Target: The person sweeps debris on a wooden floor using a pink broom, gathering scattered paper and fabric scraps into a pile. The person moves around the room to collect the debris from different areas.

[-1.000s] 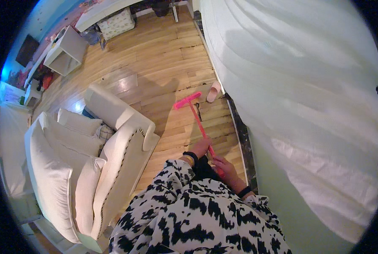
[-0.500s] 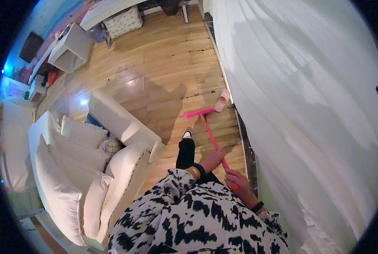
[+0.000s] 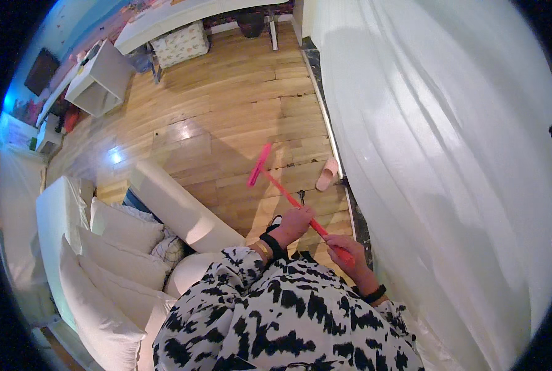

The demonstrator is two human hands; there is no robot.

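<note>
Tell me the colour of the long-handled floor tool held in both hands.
Bright pink, head and handle alike: the long-handled floor tool shows best in the head view, over the wooden floor.

A pink broom (image 3: pixel 276 185) is seen over a honey-brown wooden floor (image 3: pixel 239 105), a pale pink slipper (image 3: pixel 327 175) at three o'clock of it, a white sofa (image 3: pixel 103 247) at eight, and a black-and-white blotched garment (image 3: pixel 288 315) at six.

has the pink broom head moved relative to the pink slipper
Yes. The pink broom head has swung left, away from the pink slipper it was beside, out over the wooden floor.
</note>
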